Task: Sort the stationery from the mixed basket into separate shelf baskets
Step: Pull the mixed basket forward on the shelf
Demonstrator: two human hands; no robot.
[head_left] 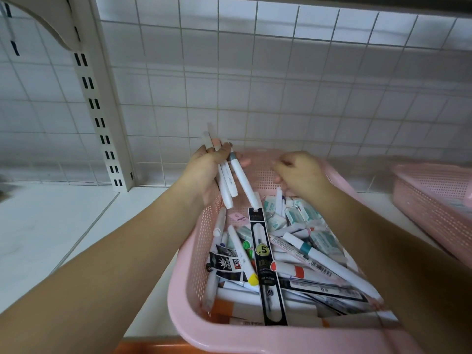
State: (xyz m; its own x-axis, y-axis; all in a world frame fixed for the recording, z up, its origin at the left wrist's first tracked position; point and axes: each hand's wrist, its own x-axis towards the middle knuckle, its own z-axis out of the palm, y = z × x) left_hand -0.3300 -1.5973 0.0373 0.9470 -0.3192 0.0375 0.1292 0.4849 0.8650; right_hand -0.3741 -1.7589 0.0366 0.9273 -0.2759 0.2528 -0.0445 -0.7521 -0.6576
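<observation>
Pink perforated plastic basket point(184, 315): above its far rim, left hand point(207, 172) grips white cylindrical pens point(237, 185); right hand point(298, 175) curled, grasp unclear.

Premises: retail shop, stationery display shelving. Evidence: slotted metal upright point(102, 129) with bracket point(48, 24), gridded white back panel point(281, 85), white shelf point(51, 226) carrying a pink mesh basket point(229, 335) of packaged pens point(265, 264) — some barcoded — and a second basket point(434, 198) beside it.

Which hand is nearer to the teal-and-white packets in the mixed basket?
Right. The right hand hangs just above the teal-and-white packets; the left hand, gripping white pens, is off to their left over the pink basket rim.
</observation>
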